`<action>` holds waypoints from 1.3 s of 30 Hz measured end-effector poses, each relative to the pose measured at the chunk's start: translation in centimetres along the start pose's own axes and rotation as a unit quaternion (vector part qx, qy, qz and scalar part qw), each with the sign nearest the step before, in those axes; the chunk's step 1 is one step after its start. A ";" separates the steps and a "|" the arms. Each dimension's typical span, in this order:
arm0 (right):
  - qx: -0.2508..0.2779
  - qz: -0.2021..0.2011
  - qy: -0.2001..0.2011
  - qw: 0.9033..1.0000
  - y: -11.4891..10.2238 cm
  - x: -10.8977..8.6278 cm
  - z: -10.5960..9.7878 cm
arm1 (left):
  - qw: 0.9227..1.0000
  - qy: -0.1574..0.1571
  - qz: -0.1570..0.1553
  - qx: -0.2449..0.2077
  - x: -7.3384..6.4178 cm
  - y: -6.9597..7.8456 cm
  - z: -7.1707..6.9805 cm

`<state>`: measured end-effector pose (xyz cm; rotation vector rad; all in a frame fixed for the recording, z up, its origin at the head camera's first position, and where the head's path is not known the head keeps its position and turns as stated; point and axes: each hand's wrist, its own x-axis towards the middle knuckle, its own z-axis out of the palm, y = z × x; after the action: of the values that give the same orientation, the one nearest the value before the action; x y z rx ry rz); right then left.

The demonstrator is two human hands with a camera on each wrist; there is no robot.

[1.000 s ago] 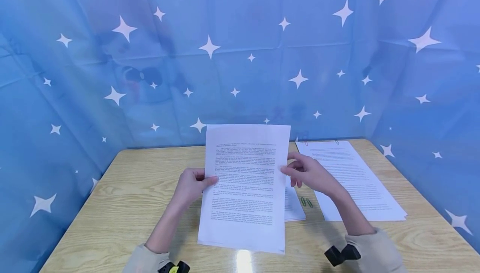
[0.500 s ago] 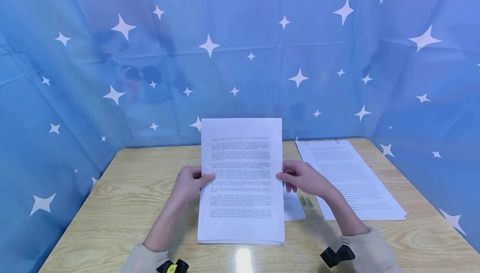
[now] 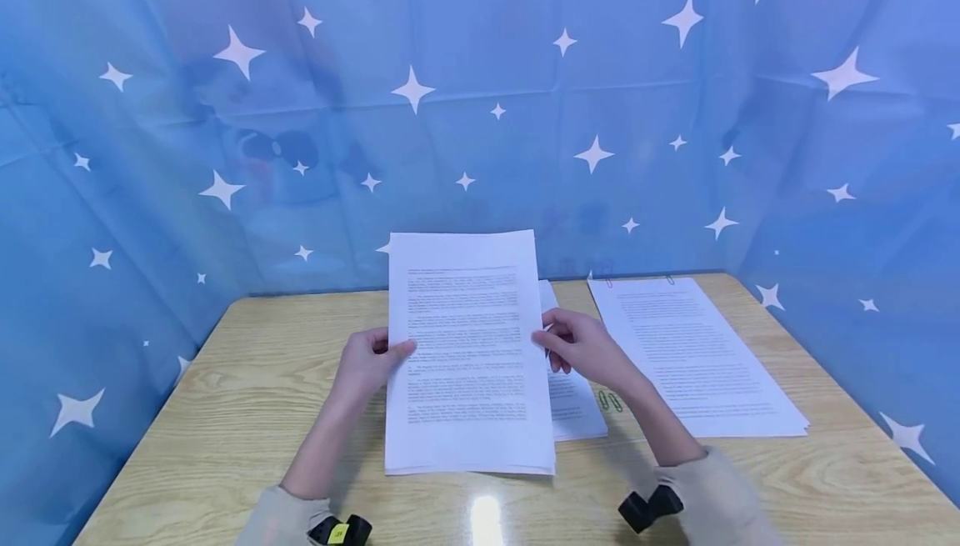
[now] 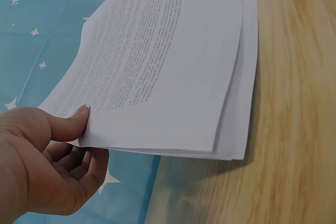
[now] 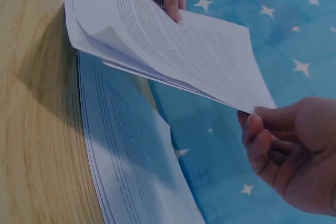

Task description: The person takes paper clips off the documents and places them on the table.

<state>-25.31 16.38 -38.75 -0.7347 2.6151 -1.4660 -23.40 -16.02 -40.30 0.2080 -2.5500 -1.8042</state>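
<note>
A sheaf of printed paper sheets is held up, tilted, over the table in the head view. My left hand pinches its left edge, thumb on the printed face and fingers behind. On the opposite edge, the thumb and fingers of my right hand pinch the paper. In the right wrist view the lower sheets fan apart along their edge. Behind the sheaf lies another paper stack, partly covered by it. Two green paper clips lie to the right of that stack.
On the right of the wooden table lies a larger printed pile. A pinkish-red clip and a green clip sit at its top edge. A blue star-patterned curtain hangs behind the table.
The sheaf has shifted left and its bottom edge has risen in the head view, both hands moving left with it. My right thumb has come onto its edge. More of the stack behind shows.
</note>
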 end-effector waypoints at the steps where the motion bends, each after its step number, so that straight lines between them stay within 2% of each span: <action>1: -0.001 0.000 0.007 1.000 -0.1 0.2 0.2 | 1.000 0.002 -0.005 -0.001 0.1 -0.1 -0.1; 5: 0.002 0.007 0.027 1.000 -0.5 0.7 1.0 | 1.000 0.010 -0.013 0.001 0.5 -0.5 -0.4; 10: 0.019 0.025 0.038 0.999 -1.0 1.4 2.1 | 1.000 0.019 -0.008 0.010 0.8 -1.1 -1.1; 16: 0.031 0.035 0.045 0.998 -1.6 2.8 4.1 | 0.999 0.032 -0.008 0.025 1.0 -1.7 -3.2; 26: 0.074 0.035 0.072 0.994 -2.7 4.6 7.3 | 0.997 0.054 -0.032 0.045 1.4 -2.3 -6.0; 31: 0.090 0.035 0.051 0.994 -3.0 5.0 8.4 | 0.996 0.055 -0.051 0.049 1.5 -2.6 -7.2; 39: 0.112 0.034 -0.017 0.993 -3.4 5.4 9.8 | 0.994 0.057 -0.066 0.063 1.8 -3.4 -8.9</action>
<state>-26.18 4.85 -40.34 -0.6352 2.3713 -1.6750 -24.07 -25.69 -40.62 0.4763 -2.6272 -1.6177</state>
